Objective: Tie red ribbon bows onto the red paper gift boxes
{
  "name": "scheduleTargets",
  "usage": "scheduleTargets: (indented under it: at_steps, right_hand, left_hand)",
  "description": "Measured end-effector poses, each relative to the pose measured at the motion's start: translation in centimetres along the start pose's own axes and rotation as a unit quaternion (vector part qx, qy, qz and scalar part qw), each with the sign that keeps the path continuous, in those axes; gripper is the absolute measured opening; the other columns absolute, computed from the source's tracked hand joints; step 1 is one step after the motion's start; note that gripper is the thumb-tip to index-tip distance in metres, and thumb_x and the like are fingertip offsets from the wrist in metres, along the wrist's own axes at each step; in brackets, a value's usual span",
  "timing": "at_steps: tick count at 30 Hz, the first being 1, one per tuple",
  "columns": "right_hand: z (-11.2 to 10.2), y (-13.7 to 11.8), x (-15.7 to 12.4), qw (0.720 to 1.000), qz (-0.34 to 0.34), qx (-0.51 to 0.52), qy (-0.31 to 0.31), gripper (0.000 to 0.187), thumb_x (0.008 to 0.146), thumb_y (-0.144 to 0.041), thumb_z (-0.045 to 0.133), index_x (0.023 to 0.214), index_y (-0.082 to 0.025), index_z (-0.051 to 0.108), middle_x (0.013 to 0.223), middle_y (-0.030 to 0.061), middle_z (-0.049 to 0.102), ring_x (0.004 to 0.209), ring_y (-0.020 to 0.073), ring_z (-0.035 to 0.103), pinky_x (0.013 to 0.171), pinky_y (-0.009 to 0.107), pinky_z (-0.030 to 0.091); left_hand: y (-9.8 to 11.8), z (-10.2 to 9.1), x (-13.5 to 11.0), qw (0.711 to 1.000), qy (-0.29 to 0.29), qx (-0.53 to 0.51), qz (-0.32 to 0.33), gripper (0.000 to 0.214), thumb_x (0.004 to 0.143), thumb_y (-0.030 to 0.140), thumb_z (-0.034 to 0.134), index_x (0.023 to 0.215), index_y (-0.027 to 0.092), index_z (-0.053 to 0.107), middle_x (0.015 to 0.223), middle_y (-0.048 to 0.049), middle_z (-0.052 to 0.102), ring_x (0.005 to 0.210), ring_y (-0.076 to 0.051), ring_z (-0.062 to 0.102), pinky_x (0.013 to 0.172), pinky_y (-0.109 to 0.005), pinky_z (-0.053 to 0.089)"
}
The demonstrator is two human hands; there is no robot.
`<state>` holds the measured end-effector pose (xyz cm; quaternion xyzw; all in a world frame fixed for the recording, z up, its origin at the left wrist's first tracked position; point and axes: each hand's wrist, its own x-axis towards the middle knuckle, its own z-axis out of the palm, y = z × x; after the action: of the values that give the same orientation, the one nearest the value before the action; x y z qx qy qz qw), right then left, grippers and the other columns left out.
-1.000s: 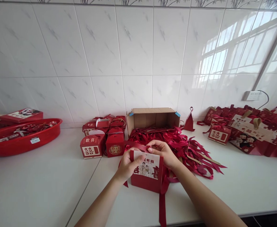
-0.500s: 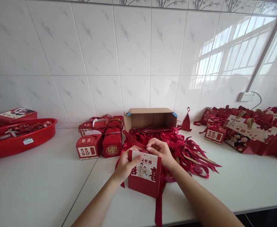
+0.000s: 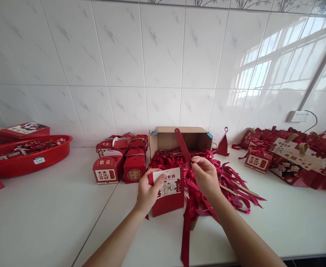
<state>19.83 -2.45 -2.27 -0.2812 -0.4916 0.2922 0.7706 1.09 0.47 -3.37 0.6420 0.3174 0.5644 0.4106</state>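
My left hand is closed on a red gift bag with a cream flap that bears a printed couple and red characters, its thumb on the front. To the right of the bag, my right hand pinches the lower end of a red strap with small holes in it. The strap points up and to the left, apart from the bag. Behind both hands, a heap of red ribbons spills from an open cardboard box. One ribbon hangs down at the table's front.
Several red boxes stand left of the cardboard box. A red plastic basin full of small red items is at the far left. Filled red gift bags crowd the right, by a power socket. A red cone-shaped box stands near the wall.
My right hand has moved right, away from the bag, swinging the strap more upright. My left hand has tilted the bag and raised it slightly. The view has shifted a little left.
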Motion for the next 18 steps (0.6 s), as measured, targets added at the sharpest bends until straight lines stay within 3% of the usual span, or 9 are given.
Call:
scheduleTargets:
  at_steps: [3,6,11,18]
  right_hand:
    - [0.3,-0.8,-0.5,0.987,-0.087,-0.108,-0.075,0.002,0.077,-0.025,0.069,0.076,-0.027,0.068,0.078,0.0024,0.061,0.083,0.0185,0.055,0.078,0.035,0.046]
    - [1.1,-0.9,-1.2,0.944,-0.193,-0.230,-0.137,0.011,0.081,-0.020,0.065,0.078,-0.029,0.071,0.079,0.0029,0.061,0.088,0.0207,0.054,0.083,0.041,0.043]
    - [1.7,-0.2,-1.6,0.893,-0.292,-0.318,-0.132,0.019,0.082,-0.014,0.062,0.082,-0.030,0.071,0.098,0.0039,0.060,0.098,0.0225,0.051,0.085,0.044,0.043]
    - [1.6,-0.4,-1.8,0.865,-0.354,-0.326,-0.144,0.023,0.081,-0.007,0.060,0.085,-0.028,0.069,0.087,0.0030,0.061,0.094,0.0218,0.053,0.084,0.045,0.047]
  left_hand:
    - [-0.2,0.1,0.0,0.999,0.018,0.036,0.036,0.024,0.077,0.040,0.066,0.085,0.018,0.060,0.076,-0.0006,0.064,0.072,-0.016,0.060,0.069,-0.024,0.046]
    - [-0.4,0.2,0.0,0.997,-0.009,0.035,0.070,0.022,0.079,0.039,0.064,0.085,0.017,0.060,0.079,-0.0020,0.065,0.075,-0.016,0.060,0.070,-0.024,0.046]
    - [-0.5,0.1,-0.2,0.993,-0.023,0.057,0.104,0.021,0.082,0.038,0.062,0.086,0.017,0.059,0.077,-0.0014,0.063,0.071,-0.015,0.058,0.066,-0.023,0.045]
    - [-0.7,0.0,-0.5,0.984,-0.038,0.064,0.165,0.018,0.088,0.036,0.053,0.088,0.018,0.060,0.081,-0.0030,0.063,0.077,-0.016,0.060,0.071,-0.026,0.045]
